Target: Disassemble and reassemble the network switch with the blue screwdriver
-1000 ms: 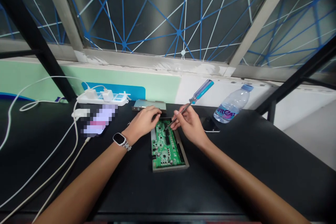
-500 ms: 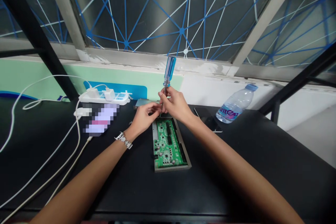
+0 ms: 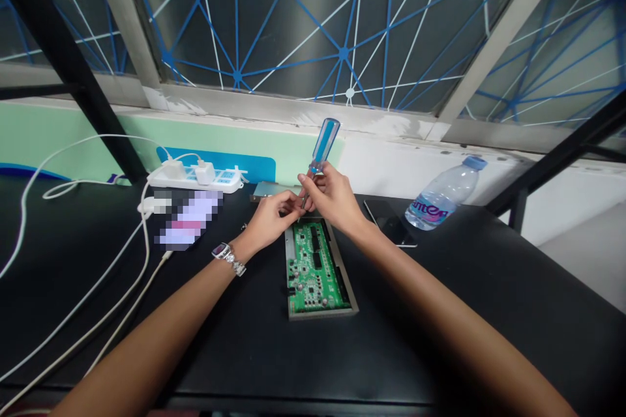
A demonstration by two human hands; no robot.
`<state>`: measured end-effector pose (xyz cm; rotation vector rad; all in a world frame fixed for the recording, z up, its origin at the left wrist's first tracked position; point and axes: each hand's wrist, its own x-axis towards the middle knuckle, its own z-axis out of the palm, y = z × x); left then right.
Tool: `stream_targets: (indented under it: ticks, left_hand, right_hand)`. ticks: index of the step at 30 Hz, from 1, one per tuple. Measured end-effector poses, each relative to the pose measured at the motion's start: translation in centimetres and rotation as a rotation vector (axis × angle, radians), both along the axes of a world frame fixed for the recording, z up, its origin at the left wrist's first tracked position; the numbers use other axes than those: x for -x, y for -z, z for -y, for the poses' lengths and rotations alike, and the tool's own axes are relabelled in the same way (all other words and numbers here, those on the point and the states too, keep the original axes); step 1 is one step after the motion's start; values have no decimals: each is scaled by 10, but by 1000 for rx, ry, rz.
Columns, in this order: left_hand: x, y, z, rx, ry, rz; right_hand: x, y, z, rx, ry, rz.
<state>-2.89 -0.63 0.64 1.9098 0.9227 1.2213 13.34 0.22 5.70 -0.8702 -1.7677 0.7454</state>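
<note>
A screwdriver (image 3: 325,143) with a clear and blue handle leans to the upper right. My right hand (image 3: 335,195) is closed round its shaft, just below the handle. Close beside it, my left hand (image 3: 274,215) has thumb and fingers pinched together at the lower end of the shaft; what they hold, if anything, is hidden. Under both hands lies a green circuit board (image 3: 313,273) in a shallow metal case (image 3: 349,300). Its far end is partly covered by my fingers.
Behind my left hand lies a flat metal plate (image 3: 264,189). At left are a white power strip (image 3: 225,177), white cables (image 3: 141,300) and a blurred-out device (image 3: 195,218). A dark phone (image 3: 391,228) and a water bottle (image 3: 443,199) are at right, on the black table (image 3: 420,339).
The screwdriver's handle has dipped and tilted further right. My right hand has shifted slightly right, and my left wrist has turned a little. The board stays in place.
</note>
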Motion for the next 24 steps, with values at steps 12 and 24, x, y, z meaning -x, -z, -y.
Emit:
stream_targets:
  ticks: [12, 24]
  left_hand:
    - [0, 3, -2, -24, 10, -36]
    - [4, 1, -2, -55, -43, -94]
  right_hand:
    - [-1, -4, 1, -28, -15, 50]
    - [2, -1, -1, -9, -17, 74]
